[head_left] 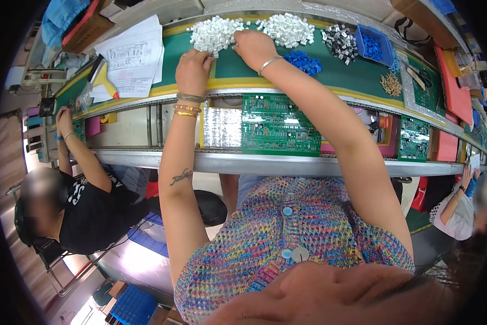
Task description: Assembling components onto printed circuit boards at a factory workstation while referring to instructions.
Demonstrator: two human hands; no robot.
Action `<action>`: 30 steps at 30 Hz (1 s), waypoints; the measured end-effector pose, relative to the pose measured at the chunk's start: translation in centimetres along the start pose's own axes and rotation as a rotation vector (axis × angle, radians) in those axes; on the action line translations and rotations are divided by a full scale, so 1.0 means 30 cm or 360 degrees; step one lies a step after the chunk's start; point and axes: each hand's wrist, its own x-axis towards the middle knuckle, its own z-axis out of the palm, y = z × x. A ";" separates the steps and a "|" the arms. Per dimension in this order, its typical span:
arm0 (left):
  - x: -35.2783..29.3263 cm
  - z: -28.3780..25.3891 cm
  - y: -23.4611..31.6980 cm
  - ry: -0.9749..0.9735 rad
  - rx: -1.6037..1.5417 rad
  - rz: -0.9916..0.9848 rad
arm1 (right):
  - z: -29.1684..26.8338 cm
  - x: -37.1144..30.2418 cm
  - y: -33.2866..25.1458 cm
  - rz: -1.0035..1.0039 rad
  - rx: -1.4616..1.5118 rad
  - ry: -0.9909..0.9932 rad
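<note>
White pieces (216, 33) are lying heaped on the green work surface (330, 74), the left hand (194, 69) and right hand (256, 50), fingers curled nearly closed, any hold unclear, apparently picking at its edge, the next move calling for a fine pinch.

Small white pieces (213, 33) on the far side are looking like plastic, as is the blue tray (372, 31) at far right. The green circuit board (278, 128) is gleaming, glossy and bumpy. The near rail (227, 162) is showing smooth, satiny metal. Papers (128, 60) at far left are looking matt; the near sweater (314, 233) is showing rough, knitted cloth.
</note>
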 end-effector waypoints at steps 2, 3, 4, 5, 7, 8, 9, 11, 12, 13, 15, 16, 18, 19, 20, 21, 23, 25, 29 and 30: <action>-0.016 -0.022 0.024 0.0020 -0.0136 -0.0015 | -0.014 -0.026 0.014 -0.0134 0.0097 0.0115; -0.033 -0.047 0.051 0.0008 -0.0138 -0.0016 | -0.038 -0.039 0.015 -0.0124 0.0101 0.0108; -0.061 -0.066 0.080 -0.0094 -0.0348 -0.0182 | -0.067 -0.064 0.011 -0.0084 0.0205 0.0031; -0.090 -0.085 0.106 -0.0197 -0.0555 -0.0348 | -0.094 -0.095 0.009 -0.0043 0.0309 -0.0043; -0.158 -0.126 0.139 -0.0334 -0.0603 -0.0367 | -0.168 -0.178 0.001 -0.0135 0.0478 -0.0011; -0.197 -0.124 0.141 -0.0483 -0.0821 -0.0414 | -0.212 -0.218 -0.009 -0.0139 0.0583 -0.0122; -0.229 -0.126 0.146 -0.0627 -0.1035 -0.0463 | -0.241 -0.259 -0.015 -0.0147 0.0692 -0.0233; -0.270 -0.119 0.170 -0.0710 -0.1220 -0.0547 | -0.268 -0.348 -0.011 -0.0150 0.0771 -0.0161; -0.284 -0.114 0.177 -0.0711 -0.1216 -0.0562 | -0.283 -0.384 -0.006 -0.0172 0.0844 -0.0077; -0.296 -0.110 0.184 -0.0712 -0.1213 -0.0581 | -0.297 -0.418 -0.001 -0.0158 0.0848 -0.0083; -0.294 -0.113 0.196 -0.0723 -0.1038 -0.0512 | -0.325 -0.474 0.008 -0.0120 0.0843 -0.0186; -0.290 -0.112 0.200 -0.0633 -0.0926 -0.0356 | -0.336 -0.494 0.010 -0.0107 0.0812 -0.0207; -0.283 -0.113 0.211 -0.0538 -0.0833 -0.0208 | -0.338 -0.530 0.011 0.0046 0.0902 -0.0235; -0.284 -0.108 0.210 -0.0548 -0.0832 -0.0204 | -0.337 -0.543 0.014 0.0187 0.0987 -0.0259; -0.286 -0.100 0.206 -0.0534 -0.0832 -0.0205 | -0.334 -0.550 0.019 0.0195 0.0991 -0.0256; -0.284 -0.094 0.205 -0.0522 -0.0834 -0.0201 | -0.331 -0.556 0.027 0.0215 0.0983 -0.0272; -0.280 -0.097 0.209 -0.0514 -0.0777 -0.0149 | -0.325 -0.559 0.038 0.0245 0.0978 -0.0281; -0.279 -0.095 0.215 -0.0504 -0.0720 -0.0097 | -0.318 -0.557 0.042 0.0232 0.0996 -0.0253; -0.278 -0.098 0.230 -0.0434 -0.0580 0.0018 | -0.319 -0.553 0.043 0.0223 0.0963 -0.0242; -0.278 -0.101 0.233 -0.0432 -0.0539 0.0044 | -0.316 -0.555 0.045 0.0166 0.0948 -0.0190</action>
